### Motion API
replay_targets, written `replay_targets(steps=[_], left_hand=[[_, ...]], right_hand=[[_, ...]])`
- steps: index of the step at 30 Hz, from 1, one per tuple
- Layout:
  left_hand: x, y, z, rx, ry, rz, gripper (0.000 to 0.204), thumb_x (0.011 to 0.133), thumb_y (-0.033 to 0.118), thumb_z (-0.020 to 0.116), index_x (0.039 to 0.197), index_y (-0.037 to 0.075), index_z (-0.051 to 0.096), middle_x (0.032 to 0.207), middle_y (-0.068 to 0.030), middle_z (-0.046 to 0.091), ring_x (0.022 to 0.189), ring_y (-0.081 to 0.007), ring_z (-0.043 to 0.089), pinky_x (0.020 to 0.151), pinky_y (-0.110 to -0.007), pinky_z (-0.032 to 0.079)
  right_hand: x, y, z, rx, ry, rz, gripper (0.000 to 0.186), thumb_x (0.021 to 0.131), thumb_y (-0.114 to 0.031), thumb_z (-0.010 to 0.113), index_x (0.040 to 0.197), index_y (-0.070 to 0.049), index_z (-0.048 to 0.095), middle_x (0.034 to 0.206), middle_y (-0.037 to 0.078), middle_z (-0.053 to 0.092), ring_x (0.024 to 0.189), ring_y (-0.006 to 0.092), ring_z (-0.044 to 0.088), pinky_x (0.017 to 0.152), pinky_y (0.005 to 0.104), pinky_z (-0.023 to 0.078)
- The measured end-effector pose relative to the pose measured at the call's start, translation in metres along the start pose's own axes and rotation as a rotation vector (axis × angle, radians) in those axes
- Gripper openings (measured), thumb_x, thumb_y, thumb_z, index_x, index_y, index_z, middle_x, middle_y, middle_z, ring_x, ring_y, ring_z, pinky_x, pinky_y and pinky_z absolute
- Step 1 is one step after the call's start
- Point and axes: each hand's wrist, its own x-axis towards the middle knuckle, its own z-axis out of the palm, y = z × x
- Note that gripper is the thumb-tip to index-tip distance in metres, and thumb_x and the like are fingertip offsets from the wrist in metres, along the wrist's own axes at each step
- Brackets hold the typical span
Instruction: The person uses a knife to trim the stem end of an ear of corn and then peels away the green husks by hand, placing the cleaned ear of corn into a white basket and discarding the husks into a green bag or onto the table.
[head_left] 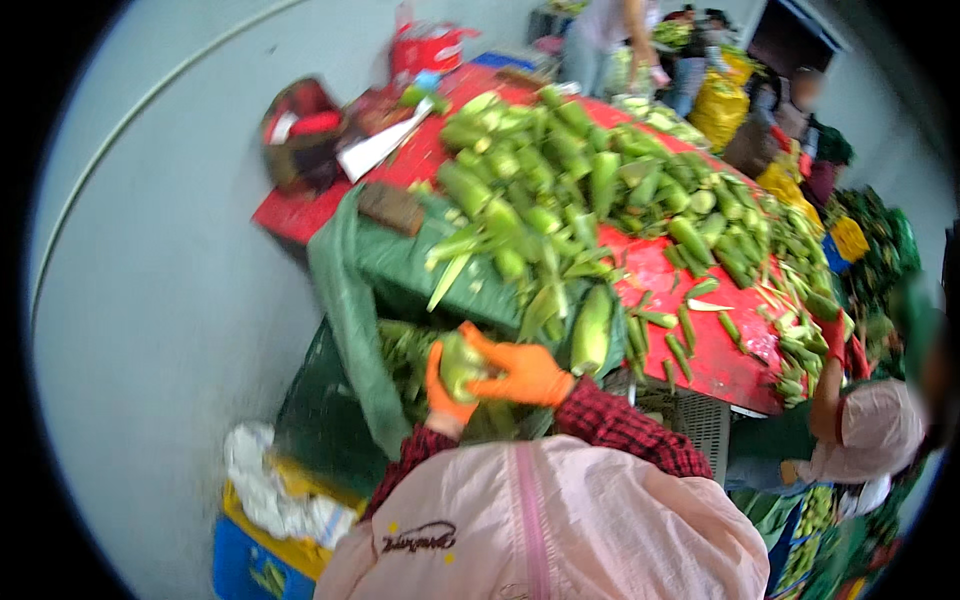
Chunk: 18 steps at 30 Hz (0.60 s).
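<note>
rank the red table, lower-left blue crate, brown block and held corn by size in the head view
1. Red table
2. Blue crate
3. Brown block and held corn: too alike to rank

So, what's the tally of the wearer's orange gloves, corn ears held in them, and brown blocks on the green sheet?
Orange gloves, left glove and right glove: 2
Held corn: 1
Brown block: 1
Total: 4

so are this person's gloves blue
No, the left glove and right glove holding the corn are both orange.
</note>
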Motion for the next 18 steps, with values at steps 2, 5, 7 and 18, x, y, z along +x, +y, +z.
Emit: replay_targets(steps=[2,5,7,18], left_hand=[[0.007,-0.003,-0.027,-0.049,0.109,0.019,0.056,0.089,0.061,0.050,0.126,0.021,0.059,0.128,-0.0040,0.060,0.116,-0.0272,0.057,0.099,-0.044,0.045],[0.001,-0.005,-0.016,-0.085,0.034,-0.109,0.052,0.088,0.058,0.053,0.124,0.021,0.060,0.123,-0.0042,0.063,0.112,-0.0278,0.060,0.097,-0.043,0.047],[0.000,-0.003,-0.016,-0.204,-0.074,-0.146,0.046,0.090,0.051,0.056,0.122,0.018,0.061,0.116,-0.0063,0.066,0.107,-0.0269,0.062,0.093,-0.043,0.050],[-0.020,0.019,-0.007,-0.008,0.155,0.079,0.059,0.093,0.055,0.052,0.135,0.015,0.051,0.127,-0.0180,0.059,0.107,-0.0314,0.062,0.089,-0.044,0.055]], right_hand=[[0.007,-0.009,-0.001,-0.184,0.034,-0.085,0.062,0.082,-0.043,0.070,0.137,-0.019,0.054,0.081,0.011,0.064,0.074,0.0314,0.064,0.065,0.0388,0.050],[0.003,0.019,0.013,-0.200,0.183,-0.232,0.048,0.082,-0.037,0.070,0.126,-0.020,0.063,0.081,0.009,0.064,0.072,0.0286,0.065,0.063,0.0394,0.050],[0.004,0.021,0.015,-0.248,0.195,-0.244,0.044,0.083,-0.032,0.070,0.125,-0.018,0.064,0.083,0.009,0.066,0.072,0.0276,0.065,0.063,0.0394,0.051],[0.027,0.020,-0.064,0.789,0.480,0.358,0.057,0.089,-0.033,0.068,0.136,-0.004,0.052,0.079,0.005,0.066,0.060,0.0121,0.062,0.044,0.0265,0.044]])
